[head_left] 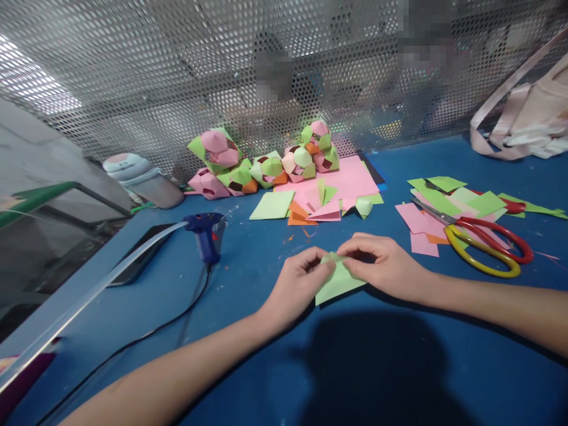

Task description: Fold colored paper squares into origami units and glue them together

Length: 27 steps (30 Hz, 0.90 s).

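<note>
A light green sheet of paper (339, 283) is held between my two hands, just above the blue table. My left hand (302, 278) pinches its upper left edge between thumb and fingers. On the other side, my right hand (385, 260) grips the upper right part, thumb on top and fingers curled behind. The paper's top edge looks folded or bent between the thumbs, though the fingers partly hide it. Beyond the hands lie a stack of light green squares (273, 205), folded orange paper (300, 214) and folded pink paper (326, 211).
Scissors (483, 242) with red and yellow handles rest by paper scraps (421, 219) at right. A blue glue gun (205, 236), its cord, and a phone (139, 260) are at left. Folded paper balls (266, 168) line the perforated metal screen (168, 77); a cup (144, 180) stands nearby.
</note>
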Tool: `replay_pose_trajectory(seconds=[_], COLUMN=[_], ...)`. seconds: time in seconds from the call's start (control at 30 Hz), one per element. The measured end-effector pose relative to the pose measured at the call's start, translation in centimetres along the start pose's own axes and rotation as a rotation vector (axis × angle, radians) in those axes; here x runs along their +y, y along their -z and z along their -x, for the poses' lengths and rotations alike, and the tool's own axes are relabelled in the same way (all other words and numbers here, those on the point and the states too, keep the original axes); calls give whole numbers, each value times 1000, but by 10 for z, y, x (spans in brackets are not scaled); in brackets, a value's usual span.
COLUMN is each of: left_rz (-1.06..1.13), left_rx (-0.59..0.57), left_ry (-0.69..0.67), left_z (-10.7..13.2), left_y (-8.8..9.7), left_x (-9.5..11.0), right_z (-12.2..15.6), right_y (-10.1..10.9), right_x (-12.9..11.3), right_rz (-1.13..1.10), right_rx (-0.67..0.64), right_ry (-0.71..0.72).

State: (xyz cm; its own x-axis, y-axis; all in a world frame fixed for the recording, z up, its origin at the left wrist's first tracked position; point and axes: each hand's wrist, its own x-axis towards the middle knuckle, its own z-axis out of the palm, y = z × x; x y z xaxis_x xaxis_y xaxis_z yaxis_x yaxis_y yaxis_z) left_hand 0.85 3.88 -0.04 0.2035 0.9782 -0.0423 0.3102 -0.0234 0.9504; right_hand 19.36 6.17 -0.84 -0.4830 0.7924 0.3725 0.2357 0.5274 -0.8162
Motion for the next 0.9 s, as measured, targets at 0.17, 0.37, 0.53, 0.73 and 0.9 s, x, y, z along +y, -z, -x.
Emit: replay_pose_trajectory(seconds=[0.17,0.37,0.53,0.73,0.9], left_rz=[-15,-72,32,147,191], left_rx=[-11,7,-23,-66,-54], left_ry=[-10,-17,22,80,104], left_z=[1,2,0,-1,-3], left_y=[0,0,1,4,4], left_x=[-1,-2,0,-2,-5], right_z=[1,1,2,2,1], right_y=[-1,-2,-2,5,10], right_x=[4,3,6,13,17], right_rz=[49,83,90,83,155], right_rx=[1,22,16,-81,-134], right_ry=[62,84,143,224,332])
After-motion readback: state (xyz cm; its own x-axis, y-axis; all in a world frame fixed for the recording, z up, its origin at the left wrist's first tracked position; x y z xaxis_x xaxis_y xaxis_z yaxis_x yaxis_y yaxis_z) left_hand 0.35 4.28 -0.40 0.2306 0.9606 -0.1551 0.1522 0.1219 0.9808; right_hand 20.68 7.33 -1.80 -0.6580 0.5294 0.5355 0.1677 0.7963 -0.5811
